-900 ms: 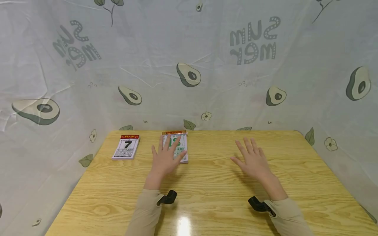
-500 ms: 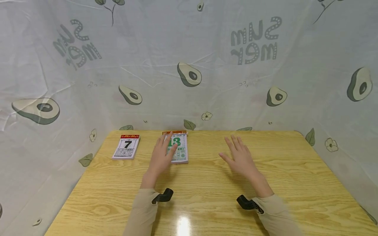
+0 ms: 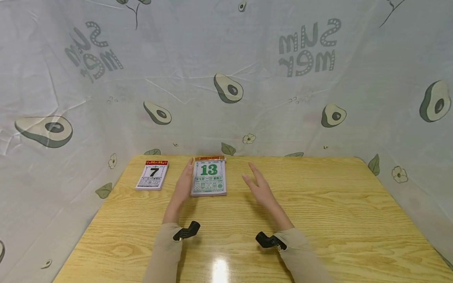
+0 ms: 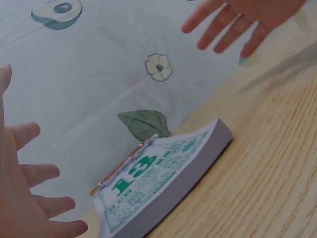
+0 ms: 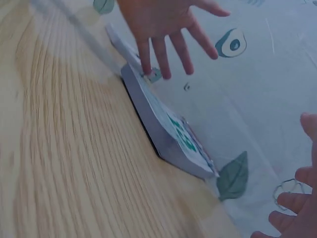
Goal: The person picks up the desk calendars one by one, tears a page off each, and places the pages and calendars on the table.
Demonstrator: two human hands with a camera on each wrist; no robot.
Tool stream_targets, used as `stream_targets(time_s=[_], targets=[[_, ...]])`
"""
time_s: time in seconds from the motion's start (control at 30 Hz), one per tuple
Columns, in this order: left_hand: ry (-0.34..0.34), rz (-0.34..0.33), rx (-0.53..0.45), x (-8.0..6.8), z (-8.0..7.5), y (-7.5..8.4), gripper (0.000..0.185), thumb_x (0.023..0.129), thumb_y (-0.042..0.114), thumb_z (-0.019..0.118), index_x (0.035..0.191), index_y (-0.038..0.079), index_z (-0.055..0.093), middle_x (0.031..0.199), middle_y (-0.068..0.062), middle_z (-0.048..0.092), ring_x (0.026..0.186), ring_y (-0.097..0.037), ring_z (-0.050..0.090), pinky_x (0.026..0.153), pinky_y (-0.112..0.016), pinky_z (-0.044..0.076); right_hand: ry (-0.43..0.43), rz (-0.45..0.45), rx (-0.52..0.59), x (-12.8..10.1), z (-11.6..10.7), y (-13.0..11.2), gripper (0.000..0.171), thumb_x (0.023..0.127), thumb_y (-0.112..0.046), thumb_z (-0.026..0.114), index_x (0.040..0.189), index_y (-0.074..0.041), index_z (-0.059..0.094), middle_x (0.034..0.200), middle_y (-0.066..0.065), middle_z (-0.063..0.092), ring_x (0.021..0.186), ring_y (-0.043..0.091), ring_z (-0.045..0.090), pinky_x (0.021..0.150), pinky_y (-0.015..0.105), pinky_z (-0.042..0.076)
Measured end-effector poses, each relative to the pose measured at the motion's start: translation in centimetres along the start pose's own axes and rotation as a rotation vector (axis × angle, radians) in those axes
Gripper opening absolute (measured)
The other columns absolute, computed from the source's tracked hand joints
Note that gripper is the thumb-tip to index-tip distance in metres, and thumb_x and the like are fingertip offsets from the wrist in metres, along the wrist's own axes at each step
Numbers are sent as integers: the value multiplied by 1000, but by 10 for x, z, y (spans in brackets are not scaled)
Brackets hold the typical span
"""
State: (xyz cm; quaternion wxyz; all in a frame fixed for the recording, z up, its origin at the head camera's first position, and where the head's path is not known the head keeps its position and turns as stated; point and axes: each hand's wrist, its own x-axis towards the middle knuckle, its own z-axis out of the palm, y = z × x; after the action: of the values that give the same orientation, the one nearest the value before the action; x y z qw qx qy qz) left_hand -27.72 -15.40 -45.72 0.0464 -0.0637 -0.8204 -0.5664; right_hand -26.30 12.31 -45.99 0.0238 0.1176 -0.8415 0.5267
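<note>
Both hands have slid leftward since the earlier frames, the left hand coming off the face of the calendar pad marked 13 to stand edge-on against its left side, the right hand nearing from the right. On the one wooden bench lie two pads, this one at the back edge by the avocado-print curtain and a smaller pad marked 7 left of it. Only the wrist views show the thick page stack; each grip is spread open with straight fingers, holding nothing.

The worktop is glossy, smooth grained wood; both calendar pads are matt paper; the backdrop is creased printed cloth.
</note>
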Motion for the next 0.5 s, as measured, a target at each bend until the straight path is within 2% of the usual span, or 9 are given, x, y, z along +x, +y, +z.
stream_targets(time_s=[0.1,0.2,0.33,0.5], targets=[[-25,-40,-137,-1,-4,-6,66,103,58,13,158,22,13,165,-7,11,152,-34,8,121,-56,11,-20,62,161,5,14,0,67,103,-46,41,157,-15,16,163,13,17,150,34,16,119,56,20],[-36,-92,-212,-2,-7,-11,64,102,60,13,158,28,11,165,-13,9,149,-43,13,117,-62,16,-38,130,306,11,28,2,67,103,-48,38,157,-15,15,164,12,15,150,33,16,118,55,22],[-31,-156,-258,-1,-11,-15,68,100,64,15,158,28,10,164,-15,10,146,-46,21,116,-60,22,-52,206,451,17,44,4,69,103,-51,36,157,-15,15,165,10,11,150,34,15,118,52,23],[-42,-201,-272,1,-14,-19,71,99,67,14,158,27,9,164,-17,11,145,-45,24,116,-57,25,-77,245,610,21,60,4,72,102,-52,37,157,-14,11,164,13,10,151,35,11,122,49,16]])
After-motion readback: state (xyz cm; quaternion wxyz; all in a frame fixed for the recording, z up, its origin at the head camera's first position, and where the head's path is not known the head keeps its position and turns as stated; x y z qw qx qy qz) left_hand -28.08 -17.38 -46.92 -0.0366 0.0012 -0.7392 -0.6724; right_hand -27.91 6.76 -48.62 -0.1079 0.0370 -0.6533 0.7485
